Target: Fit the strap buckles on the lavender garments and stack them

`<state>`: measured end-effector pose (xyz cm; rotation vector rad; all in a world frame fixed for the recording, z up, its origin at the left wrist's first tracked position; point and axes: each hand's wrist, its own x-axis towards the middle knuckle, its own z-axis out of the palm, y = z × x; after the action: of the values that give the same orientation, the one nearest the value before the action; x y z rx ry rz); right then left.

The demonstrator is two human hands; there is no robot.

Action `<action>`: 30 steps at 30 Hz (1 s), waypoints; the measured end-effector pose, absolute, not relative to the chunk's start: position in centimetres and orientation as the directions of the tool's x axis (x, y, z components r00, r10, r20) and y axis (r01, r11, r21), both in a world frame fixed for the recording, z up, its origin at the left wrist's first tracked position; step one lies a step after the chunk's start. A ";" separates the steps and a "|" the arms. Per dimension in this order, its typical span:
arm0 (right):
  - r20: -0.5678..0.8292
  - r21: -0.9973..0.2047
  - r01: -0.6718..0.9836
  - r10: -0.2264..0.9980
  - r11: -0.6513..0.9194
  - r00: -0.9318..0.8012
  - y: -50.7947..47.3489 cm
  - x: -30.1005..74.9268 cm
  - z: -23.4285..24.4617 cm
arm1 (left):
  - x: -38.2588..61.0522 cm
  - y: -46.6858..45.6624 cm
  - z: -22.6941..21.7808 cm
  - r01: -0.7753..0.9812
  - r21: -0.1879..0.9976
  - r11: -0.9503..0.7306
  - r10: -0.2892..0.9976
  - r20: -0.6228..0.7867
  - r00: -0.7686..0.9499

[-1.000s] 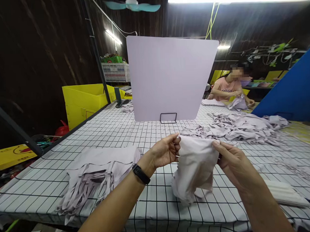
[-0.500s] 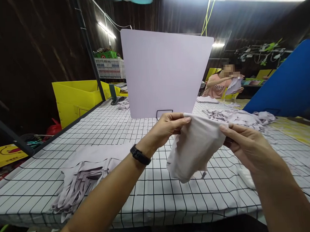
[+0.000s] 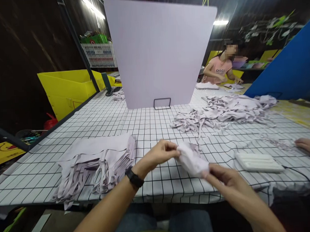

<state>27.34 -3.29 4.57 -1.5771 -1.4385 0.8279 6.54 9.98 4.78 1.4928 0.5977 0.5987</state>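
A small pale lilac piece of fabric (image 3: pixel 191 160) is stretched between my two hands, just above the front of the table; motion blurs it. My left hand (image 3: pixel 163 152), with a black band on the wrist, pinches its left end. My right hand (image 3: pixel 221 176) pinches its lower right end. To the left lies a neat stack of similar fabric pieces (image 3: pixel 99 145) with straps hanging toward the table's front edge. Beyond my hands, a loose heap of the same fabric pieces (image 3: pixel 229 109) spreads across the right side.
A pale upright board (image 3: pixel 162 54) stands on the checked tablecloth (image 3: pixel 142 123). At right lie a white flat device (image 3: pixel 259 162) with a cable and another person's hand (image 3: pixel 309 146). A co-worker (image 3: pixel 219 68) sits beyond, near a blue panel (image 3: pixel 288 62). A yellow bin (image 3: pixel 63 89) stands left.
My hands have lowered toward the table with the fabric, which now hangs less and looks bunched. The view has tipped downward. The co-worker's hands have dropped to the table.
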 end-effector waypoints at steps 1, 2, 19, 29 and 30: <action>-0.030 -0.860 0.508 0.998 -0.052 0.051 -3.9 27.3 3.0 | 6.1 9.1 2.8 0.066 0.997 0.032 0.698 -0.070 0.713; -0.088 -0.825 0.558 0.996 -0.082 0.016 -4.4 27.4 1.7 | 5.7 8.2 1.2 0.115 0.992 0.052 0.702 -0.118 0.703; -0.039 -0.800 0.597 0.987 0.063 -0.156 -1.2 26.8 7.5 | 6.9 6.2 6.2 0.008 0.986 -0.168 0.622 0.100 0.777; 0.060 -0.943 0.332 0.989 0.011 0.136 -0.9 31.9 12.4 | 1.9 9.2 7.0 0.143 0.966 -0.217 0.594 0.014 0.805; 0.054 -0.951 0.309 0.987 0.003 0.154 -0.8 32.3 12.6 | 1.2 9.3 7.1 0.149 0.970 -0.191 0.597 -0.005 0.802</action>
<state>32.33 -0.83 12.57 -1.4835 -1.3211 0.9019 1.24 9.31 7.13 1.7435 0.5818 0.4472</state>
